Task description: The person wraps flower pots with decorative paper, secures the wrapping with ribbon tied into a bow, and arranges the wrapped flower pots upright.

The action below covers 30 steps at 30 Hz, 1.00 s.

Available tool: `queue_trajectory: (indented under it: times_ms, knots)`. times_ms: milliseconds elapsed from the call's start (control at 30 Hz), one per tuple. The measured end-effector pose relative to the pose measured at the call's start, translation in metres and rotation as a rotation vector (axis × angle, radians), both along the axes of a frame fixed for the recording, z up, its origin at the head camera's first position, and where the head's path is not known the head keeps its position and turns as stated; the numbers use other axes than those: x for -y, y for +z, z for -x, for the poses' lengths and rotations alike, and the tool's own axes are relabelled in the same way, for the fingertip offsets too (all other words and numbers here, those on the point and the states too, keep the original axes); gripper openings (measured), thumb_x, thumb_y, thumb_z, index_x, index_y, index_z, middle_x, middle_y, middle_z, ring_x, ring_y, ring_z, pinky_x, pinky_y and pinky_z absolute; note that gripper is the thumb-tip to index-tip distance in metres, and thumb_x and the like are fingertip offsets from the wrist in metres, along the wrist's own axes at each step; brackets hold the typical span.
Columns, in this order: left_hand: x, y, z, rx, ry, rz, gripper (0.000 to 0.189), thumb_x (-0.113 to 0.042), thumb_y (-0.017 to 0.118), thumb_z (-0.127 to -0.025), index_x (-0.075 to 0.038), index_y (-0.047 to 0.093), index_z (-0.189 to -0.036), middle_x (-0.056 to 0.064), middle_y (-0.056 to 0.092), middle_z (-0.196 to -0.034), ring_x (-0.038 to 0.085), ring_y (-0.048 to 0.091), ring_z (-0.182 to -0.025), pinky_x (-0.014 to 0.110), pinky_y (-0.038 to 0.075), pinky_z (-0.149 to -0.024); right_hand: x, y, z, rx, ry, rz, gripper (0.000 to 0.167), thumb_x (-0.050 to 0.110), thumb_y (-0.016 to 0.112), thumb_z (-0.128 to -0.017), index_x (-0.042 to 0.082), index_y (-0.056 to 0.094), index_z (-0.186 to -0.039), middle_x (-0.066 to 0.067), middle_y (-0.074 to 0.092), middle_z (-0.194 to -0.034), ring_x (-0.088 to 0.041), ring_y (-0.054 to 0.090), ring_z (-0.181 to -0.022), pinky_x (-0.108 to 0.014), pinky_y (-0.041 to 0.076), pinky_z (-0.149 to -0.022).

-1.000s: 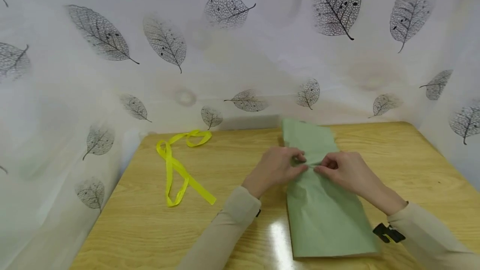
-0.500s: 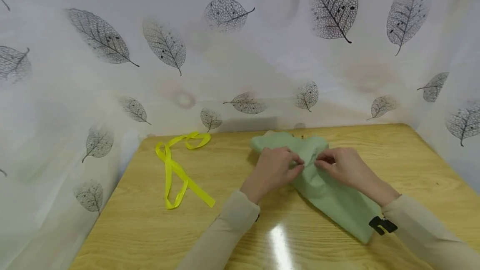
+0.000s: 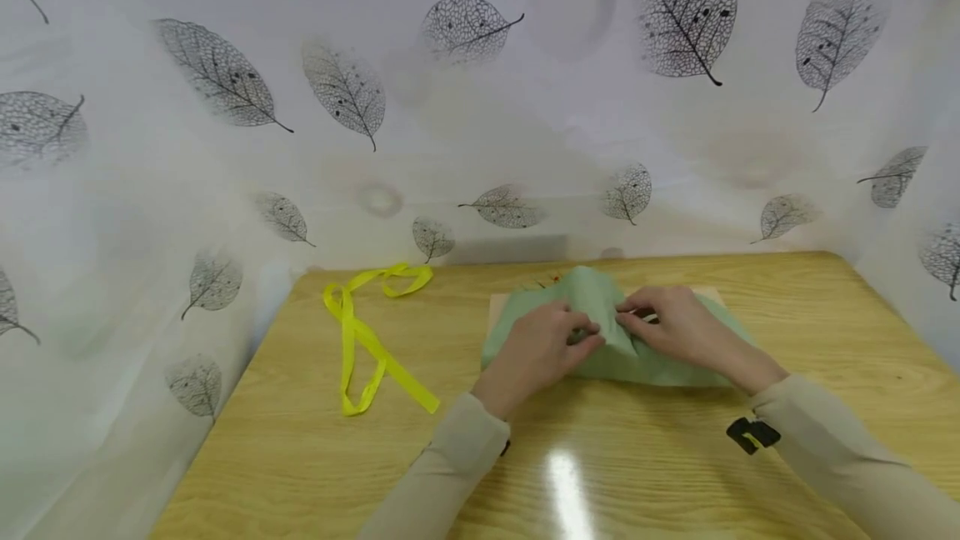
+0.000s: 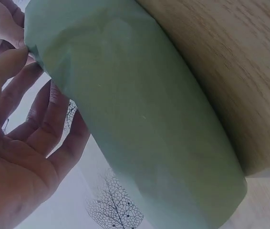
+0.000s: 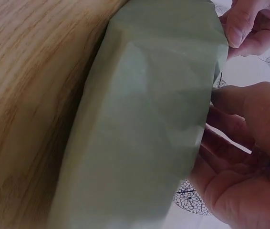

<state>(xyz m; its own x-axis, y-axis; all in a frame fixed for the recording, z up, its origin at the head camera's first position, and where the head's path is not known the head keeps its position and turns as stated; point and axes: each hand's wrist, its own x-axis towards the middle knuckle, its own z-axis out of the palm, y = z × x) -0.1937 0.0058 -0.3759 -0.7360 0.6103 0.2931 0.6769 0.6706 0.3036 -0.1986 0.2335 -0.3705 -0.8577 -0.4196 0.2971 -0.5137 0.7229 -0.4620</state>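
Note:
A sheet of green wrapping paper [image 3: 600, 307] is bunched up above the far middle of the table, creased at its centre and spreading to both sides. My left hand [image 3: 543, 348] pinches the paper near the middle between thumb and fingers. From the other side my right hand [image 3: 675, 327] pinches it close by. In the left wrist view the paper [image 4: 140, 109] hangs in a broad fold, the left thumb [image 4: 11, 64] at its edge. The right wrist view has the right hand's [image 5: 249, 148] fingers partly hidden behind the paper. Pale beige shows at the paper's back corners.
A yellow ribbon [image 3: 360, 340] lies in loose loops on the left of the wooden table [image 3: 420, 473]. Small dark and orange bits [image 3: 555, 279] stick out beyond the paper's far edge. A white leaf-print cloth [image 3: 405, 132] hangs behind and at the sides.
The green paper has swung from lying lengthwise, its near end towards me, to spreading crosswise, its near end lifted away. Both hands keep to its middle. The ribbon stays put.

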Motion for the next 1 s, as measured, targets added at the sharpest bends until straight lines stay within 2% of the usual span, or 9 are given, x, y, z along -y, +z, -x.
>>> queue_trajectory:
  times_ms: [133, 267, 367, 467, 567, 700, 767, 833, 1000]
  knots:
    - [0.002, -0.002, -0.001, -0.009, -0.002, -0.029, 0.023, -0.035, 0.067, -0.101, -0.018, 0.078, -0.111, -0.003, 0.074, -0.098, 0.004, 0.062, -0.077, 0.01, 0.044, -0.064, 0.001, -0.003, -0.002, -0.022, 0.009, -0.012, 0.013, 0.011, 0.07, -0.096, 0.003, 0.077, -0.104, -0.011, 0.078, -0.1, -0.024, 0.075, -0.087, -0.038, 0.062, -0.073]
    - [0.003, -0.004, -0.001, 0.023, -0.007, -0.054, 0.024, -0.035, 0.066, -0.101, -0.016, 0.077, -0.112, -0.002, 0.075, -0.101, 0.008, 0.066, -0.084, 0.011, 0.048, -0.069, 0.003, -0.007, -0.006, -0.048, 0.002, 0.005, 0.007, 0.016, 0.07, -0.097, 0.012, 0.076, -0.097, -0.002, 0.076, -0.096, -0.017, 0.072, -0.086, -0.033, 0.061, -0.072]
    - [0.002, -0.008, 0.001, 0.044, -0.017, -0.091, 0.024, -0.033, 0.066, -0.101, -0.015, 0.078, -0.112, -0.002, 0.075, -0.1, 0.007, 0.067, -0.085, 0.011, 0.049, -0.071, 0.007, -0.01, -0.008, -0.073, -0.048, 0.023, 0.012, 0.019, 0.07, -0.098, 0.015, 0.075, -0.088, -0.002, 0.075, -0.093, -0.017, 0.071, -0.084, -0.034, 0.061, -0.071]
    - [0.003, -0.011, 0.004, 0.078, -0.025, -0.149, 0.02, -0.028, 0.067, -0.101, -0.014, 0.078, -0.109, -0.001, 0.075, -0.097, 0.006, 0.065, -0.083, 0.01, 0.048, -0.071, 0.013, -0.012, -0.009, -0.077, -0.137, 0.024, 0.021, 0.025, 0.069, -0.099, 0.015, 0.073, -0.081, -0.005, 0.074, -0.09, -0.019, 0.071, -0.081, -0.038, 0.059, -0.07]
    - [0.004, -0.014, 0.006, 0.152, -0.025, -0.225, 0.017, -0.024, 0.068, -0.1, -0.012, 0.078, -0.108, 0.0, 0.076, -0.097, 0.005, 0.065, -0.083, 0.01, 0.05, -0.074, 0.019, -0.013, -0.01, -0.062, -0.2, 0.003, 0.033, 0.033, 0.068, -0.099, 0.013, 0.065, -0.073, -0.006, 0.067, -0.081, -0.017, 0.061, -0.068, -0.034, 0.05, -0.06]
    - [0.008, -0.016, 0.008, 0.263, -0.009, -0.308, 0.015, -0.022, 0.068, -0.1, -0.012, 0.077, -0.107, -0.001, 0.076, -0.099, 0.003, 0.066, -0.084, 0.013, 0.053, -0.077, 0.027, -0.012, -0.011, -0.048, -0.233, -0.033, 0.045, 0.039, 0.069, -0.098, 0.013, 0.049, -0.067, -0.004, 0.05, -0.071, -0.013, 0.038, -0.057, -0.026, 0.032, -0.052]
    - [0.012, -0.018, 0.009, 0.291, 0.033, -0.321, 0.016, -0.024, 0.068, -0.1, -0.013, 0.076, -0.108, -0.003, 0.076, -0.099, 0.002, 0.066, -0.085, 0.015, 0.054, -0.078, 0.029, -0.011, -0.011, -0.045, -0.245, -0.046, 0.046, 0.04, 0.069, -0.097, 0.013, 0.047, -0.067, -0.002, 0.046, -0.069, -0.013, 0.035, -0.056, -0.025, 0.03, -0.051]
    - [0.017, -0.02, 0.011, 0.297, 0.113, -0.32, 0.018, -0.027, 0.067, -0.1, -0.013, 0.076, -0.108, -0.003, 0.076, -0.1, 0.004, 0.067, -0.086, 0.019, 0.055, -0.078, 0.031, -0.009, -0.01, -0.033, -0.254, -0.054, 0.048, 0.04, 0.07, -0.096, 0.013, 0.045, -0.066, -0.002, 0.043, -0.068, -0.013, 0.034, -0.057, -0.025, 0.029, -0.051]
    - [0.038, -0.024, 0.014, 0.32, 0.418, -0.268, 0.038, -0.04, 0.065, -0.098, -0.009, 0.07, -0.121, 0.007, 0.073, -0.114, 0.022, 0.068, -0.102, 0.041, 0.057, -0.089, 0.034, -0.007, -0.007, -0.011, -0.265, -0.06, 0.046, 0.041, 0.072, -0.094, 0.013, 0.047, -0.067, -0.001, 0.043, -0.067, -0.013, 0.036, -0.058, -0.026, 0.03, -0.052]
